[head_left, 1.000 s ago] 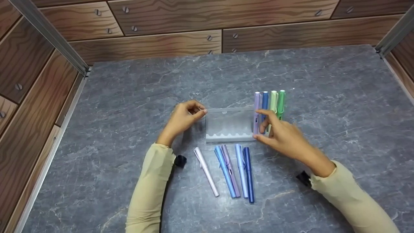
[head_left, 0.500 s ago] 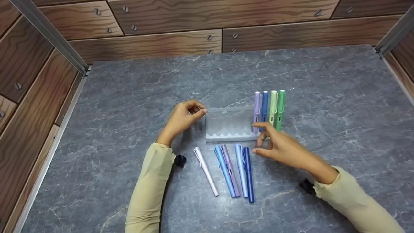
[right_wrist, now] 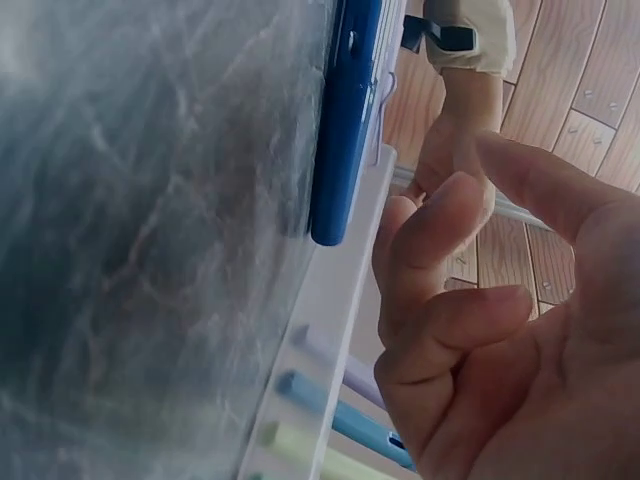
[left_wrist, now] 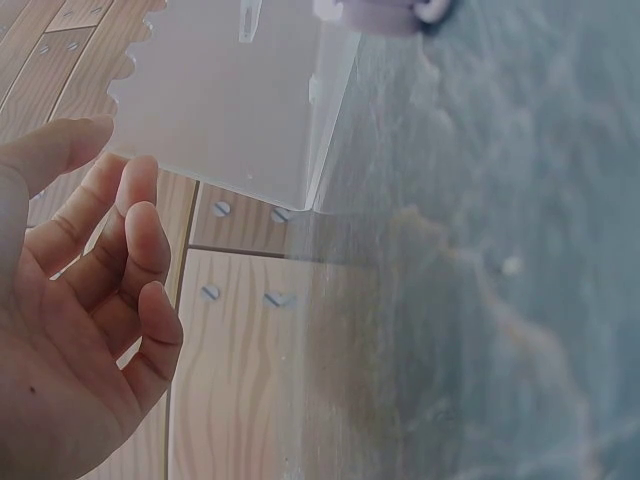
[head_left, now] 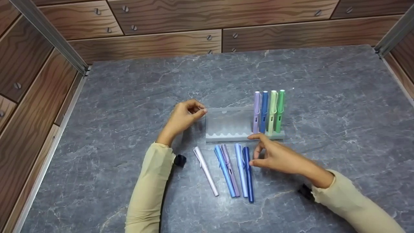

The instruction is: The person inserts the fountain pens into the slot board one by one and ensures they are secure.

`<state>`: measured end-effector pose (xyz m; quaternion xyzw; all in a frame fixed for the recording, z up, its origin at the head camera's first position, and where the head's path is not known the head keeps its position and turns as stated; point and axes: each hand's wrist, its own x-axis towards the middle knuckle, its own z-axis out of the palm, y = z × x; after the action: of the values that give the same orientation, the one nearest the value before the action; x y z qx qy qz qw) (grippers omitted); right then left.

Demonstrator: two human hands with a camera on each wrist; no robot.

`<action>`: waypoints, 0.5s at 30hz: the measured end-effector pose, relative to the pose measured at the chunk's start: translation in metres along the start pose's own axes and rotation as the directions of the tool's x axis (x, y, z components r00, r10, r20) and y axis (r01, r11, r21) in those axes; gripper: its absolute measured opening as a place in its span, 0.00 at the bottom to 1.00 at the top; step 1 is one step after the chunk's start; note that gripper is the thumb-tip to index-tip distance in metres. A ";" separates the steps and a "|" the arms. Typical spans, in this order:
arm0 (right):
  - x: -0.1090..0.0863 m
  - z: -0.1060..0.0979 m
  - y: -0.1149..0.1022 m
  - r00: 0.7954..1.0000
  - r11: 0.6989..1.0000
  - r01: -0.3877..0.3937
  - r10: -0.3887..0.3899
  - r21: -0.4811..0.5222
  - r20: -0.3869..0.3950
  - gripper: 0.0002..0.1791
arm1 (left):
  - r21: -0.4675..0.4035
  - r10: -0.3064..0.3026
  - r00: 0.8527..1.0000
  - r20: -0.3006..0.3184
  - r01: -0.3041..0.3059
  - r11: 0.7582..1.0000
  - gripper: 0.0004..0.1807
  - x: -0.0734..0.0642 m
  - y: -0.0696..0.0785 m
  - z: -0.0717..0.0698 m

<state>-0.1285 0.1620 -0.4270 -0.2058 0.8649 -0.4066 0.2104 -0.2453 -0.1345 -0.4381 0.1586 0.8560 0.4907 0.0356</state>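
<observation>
Right hand (head_left: 279,155) dropped from standing pens (head_left: 264,110) toward dark blue pen (head_left: 248,178), by head view likely light, stiff, slick, best held mid-barrel, lying on table (head_left: 145,84) just beside parted thumb and fingers; left wrist view, left hand (left_wrist: 90,310) pinching edge of clear rack (left_wrist: 215,110); right wrist view, pen ungripped.
</observation>
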 end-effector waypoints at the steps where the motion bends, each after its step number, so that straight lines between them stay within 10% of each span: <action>1: 0.000 0.001 0.000 1.000 1.000 -0.001 0.001 0.002 0.005 0.39 | 0.000 0.000 1.000 0.000 0.000 1.000 0.08 0.000 0.000 0.000; 15: 0.005 0.012 -0.002 0.998 0.985 -0.057 0.059 -0.162 0.008 0.43 | 0.000 -0.026 1.000 0.004 0.026 1.000 0.08 -0.001 0.003 -0.001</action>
<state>-0.1263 0.1511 -0.4333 -0.1995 0.8992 -0.3278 0.2101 -0.2441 -0.1338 -0.4353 0.1483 0.8578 0.4901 0.0436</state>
